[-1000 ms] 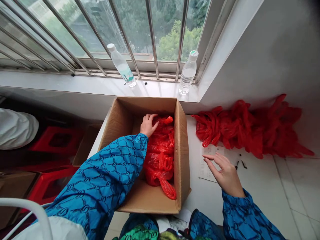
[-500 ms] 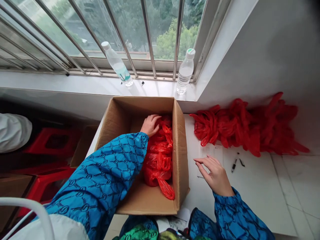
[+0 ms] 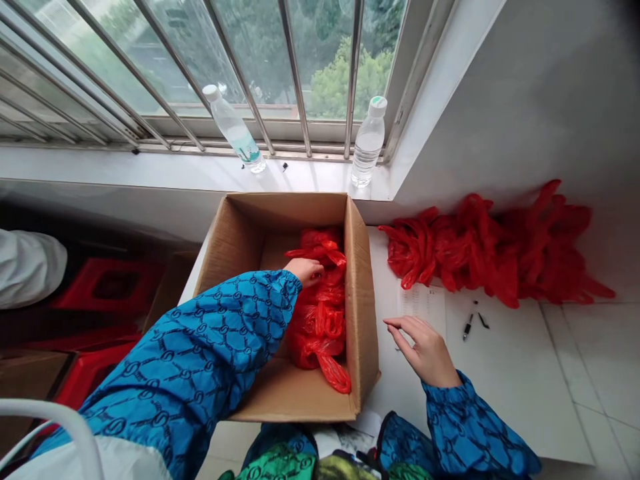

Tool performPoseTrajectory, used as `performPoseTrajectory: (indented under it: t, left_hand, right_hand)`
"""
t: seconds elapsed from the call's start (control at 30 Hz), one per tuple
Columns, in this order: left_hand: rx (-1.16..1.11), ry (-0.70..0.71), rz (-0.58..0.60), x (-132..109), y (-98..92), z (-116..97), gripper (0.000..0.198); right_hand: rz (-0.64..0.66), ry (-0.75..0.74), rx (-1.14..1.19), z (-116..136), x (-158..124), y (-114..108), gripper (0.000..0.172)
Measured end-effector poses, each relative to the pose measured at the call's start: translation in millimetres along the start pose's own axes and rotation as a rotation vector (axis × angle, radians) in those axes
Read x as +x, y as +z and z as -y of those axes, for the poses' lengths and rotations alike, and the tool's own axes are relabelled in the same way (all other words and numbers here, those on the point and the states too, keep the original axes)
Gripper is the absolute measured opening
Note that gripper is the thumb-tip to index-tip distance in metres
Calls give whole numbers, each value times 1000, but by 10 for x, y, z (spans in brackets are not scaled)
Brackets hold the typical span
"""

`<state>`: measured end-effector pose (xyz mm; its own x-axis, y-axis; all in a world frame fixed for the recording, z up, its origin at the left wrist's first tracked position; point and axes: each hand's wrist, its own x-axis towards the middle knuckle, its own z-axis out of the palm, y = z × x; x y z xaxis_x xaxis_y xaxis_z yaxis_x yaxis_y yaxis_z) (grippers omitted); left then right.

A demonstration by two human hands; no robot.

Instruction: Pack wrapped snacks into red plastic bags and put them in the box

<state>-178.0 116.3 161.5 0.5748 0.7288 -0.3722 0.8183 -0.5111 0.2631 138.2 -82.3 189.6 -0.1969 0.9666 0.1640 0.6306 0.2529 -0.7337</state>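
Note:
An open cardboard box point(image 3: 361, 280) stands on the white table, with a bundle of red plastic bags point(image 3: 320, 320) lying along its right side. My left hand point(image 3: 305, 269) reaches into the box in a blue patterned sleeve, its fingers curled on the top of the bags. Just right of the box, my right hand point(image 3: 425, 347) rests on the table with the fingers stretched out and nothing in them. Its fingertips lie near a printed paper sheet point(image 3: 424, 301).
A large heap of red bags point(image 3: 495, 250) lies against the wall at the right, with a pen point(image 3: 467, 325) in front of it. Two water bottles point(image 3: 235, 130) point(image 3: 368, 143) stand on the window sill. Red stools point(image 3: 107, 287) and a carton are on the left.
My left hand has drawn back toward me over the bags, and its fingers went from spread to curled. My right hand slid a little left, toward the box.

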Motion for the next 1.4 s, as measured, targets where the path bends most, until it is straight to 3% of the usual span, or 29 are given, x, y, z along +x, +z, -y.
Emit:
performPoseTrajectory:
  t: [0.17, 0.3, 0.43, 0.63, 0.9, 1.0, 1.1, 1.2, 1.4]
  left_hand:
    - [41, -132, -40, -90, 120, -101, 28]
    - [52, -259, -129, -21, 22, -112, 33]
    - [49, -200, -92, -87, -49, -178, 36]
    - [36, -160, 8, -257, 148, -375, 28]
    - [8, -242, -104, -160, -29, -382, 33]
    - [10, -152, -31, -336, -16, -454, 32]
    - [13, -75, 120, -536, 115, -556, 32]
    - [24, -101, 222, -614, 248, -626, 33]
    - [66, -312, 142, -506, 188, -617, 38]
  right_hand:
    - [14, -1, 1, -12, -33, 43, 20]
    - [8, -14, 5, 31, -23, 38, 20]
    - [2, 13, -5, -27, -93, 20, 21]
    - [1, 38, -23, -104, -150, 21, 21]
    - [11, 43, -5, -37, -166, 22, 21]
    - [6, 60, -30, -99, -232, 23, 22]
    - [2, 63, -54, -147, -267, 35, 22]
    - [5, 58, -54, -135, -260, 43, 22]
    - [16, 66, -32, -92, -305, 39, 23]
